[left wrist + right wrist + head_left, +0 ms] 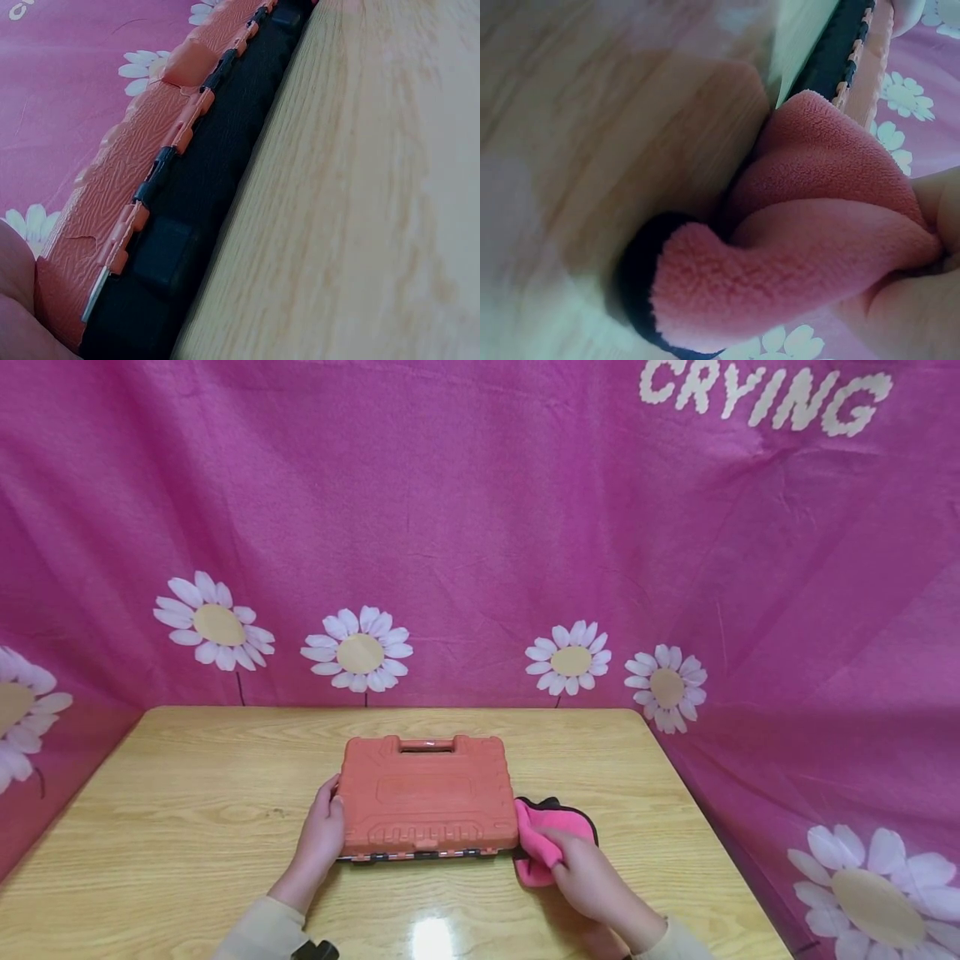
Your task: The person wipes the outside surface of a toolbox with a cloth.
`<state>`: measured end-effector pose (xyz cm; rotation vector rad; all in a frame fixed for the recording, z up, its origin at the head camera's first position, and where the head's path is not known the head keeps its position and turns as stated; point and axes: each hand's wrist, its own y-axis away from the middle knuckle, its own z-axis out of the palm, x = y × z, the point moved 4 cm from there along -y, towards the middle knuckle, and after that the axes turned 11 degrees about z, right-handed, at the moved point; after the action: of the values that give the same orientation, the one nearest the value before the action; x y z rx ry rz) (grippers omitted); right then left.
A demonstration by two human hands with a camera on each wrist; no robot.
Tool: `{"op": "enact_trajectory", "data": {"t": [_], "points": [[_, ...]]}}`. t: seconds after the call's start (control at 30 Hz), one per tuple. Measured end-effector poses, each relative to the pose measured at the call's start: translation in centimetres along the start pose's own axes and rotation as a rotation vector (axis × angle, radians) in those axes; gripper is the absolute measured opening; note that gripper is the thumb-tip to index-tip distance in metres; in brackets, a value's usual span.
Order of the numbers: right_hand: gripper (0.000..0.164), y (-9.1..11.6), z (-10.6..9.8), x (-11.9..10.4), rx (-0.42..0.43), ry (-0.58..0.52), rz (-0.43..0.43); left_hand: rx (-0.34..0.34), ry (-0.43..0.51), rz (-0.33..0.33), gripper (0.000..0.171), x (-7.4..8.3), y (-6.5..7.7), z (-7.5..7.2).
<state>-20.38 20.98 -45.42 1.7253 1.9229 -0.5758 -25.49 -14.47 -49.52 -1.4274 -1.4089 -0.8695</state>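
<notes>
An orange plastic carrying case with a black base lies closed on the wooden table, its handle slot toward the far side. Its hinge edge faces the person. My left hand holds the case by its left side, thumb on the lid's edge. In my right hand, a fluffy pink cloth with black trim is pinched and bunched against the right side of the case. The right wrist view shows the cloth folded over in the grip, close over the tabletop.
The wooden table reaches back to a magenta curtain printed with white daisies. The curtain also hangs along the left and right sides. A small black object shows beside the left sleeve.
</notes>
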Motion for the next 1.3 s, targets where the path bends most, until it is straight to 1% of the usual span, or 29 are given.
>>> {"op": "enact_trajectory", "data": {"t": [0.43,0.6,0.7,0.83,0.93,1.03,1.1,1.23,1.3], "points": [[0.053,0.7,0.2,0.1,0.001,0.006,-0.004,0.002,0.002,0.009,0.052,0.1,0.0,-0.1],[0.054,1.1,0.1,0.0,0.006,-0.010,0.005,0.001,0.004,0.015,0.052,0.2,0.0,-0.1],[0.053,1.3,0.0,0.0,0.004,-0.024,0.025,-0.002,0.008,0.017,0.052,0.2,-0.1,0.0],[0.044,1.7,-0.3,-0.1,0.009,-0.023,0.056,-0.006,0.017,0.012,0.052,0.1,-0.1,0.1],[0.039,1.8,-0.3,-0.2,-0.003,-0.090,0.097,-0.009,0.024,0.003,0.052,0.1,0.0,0.1],[0.035,1.9,-0.1,-0.4,-0.031,-0.211,0.150,-0.012,0.028,-0.006,0.053,0.1,0.0,0.1],[0.035,1.9,0.1,-0.4,-0.043,-0.272,0.179,-0.012,0.029,-0.011,0.053,0.0,0.0,0.1],[0.039,1.7,0.4,-0.8,-0.019,-0.254,0.174,-0.010,0.023,-0.010,0.053,0.0,0.1,0.1],[0.045,1.7,0.8,-1.0,-0.033,-0.329,0.183,-0.011,0.018,-0.011,0.053,-0.1,0.1,0.0]]}}
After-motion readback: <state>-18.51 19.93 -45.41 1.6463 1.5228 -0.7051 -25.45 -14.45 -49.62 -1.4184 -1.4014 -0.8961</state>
